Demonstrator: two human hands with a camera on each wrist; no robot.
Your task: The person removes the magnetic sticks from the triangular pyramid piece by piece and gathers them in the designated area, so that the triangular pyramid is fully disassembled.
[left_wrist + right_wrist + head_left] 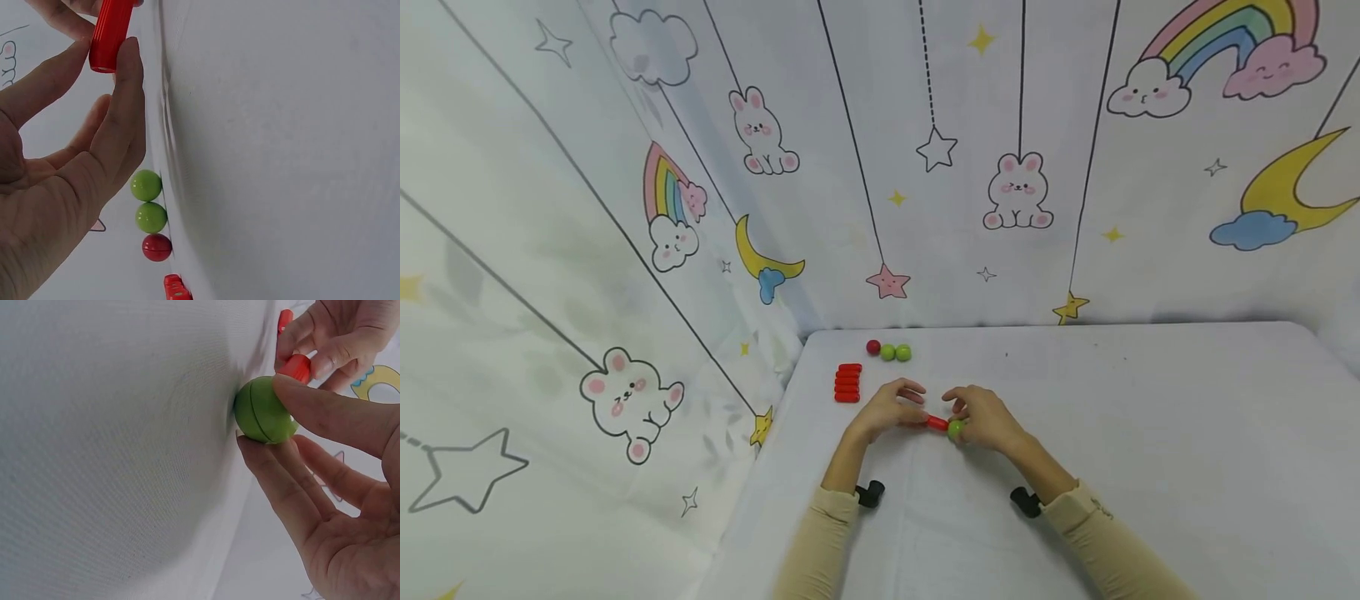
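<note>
My left hand (886, 410) pinches a short red ribbed rod (937, 422) between thumb and fingertips; in the left wrist view the red rod (111, 34) shows its near end. Facing it, my right hand (988, 421) holds a green ball (955, 429) between thumb and fingers. A seam line runs round the green ball (265, 410) in the right wrist view. The rod's far end meets the ball's side, in line with it, low over the white tabletop. My right thumb partly covers where the two come together.
Several red rods (847, 385) lie stacked in a row at the table's left. Behind them sit a dark red ball (873, 347) and two green balls (896, 352). The white table (1150, 433) ends at a curtain (955, 250) printed with rabbits and stars.
</note>
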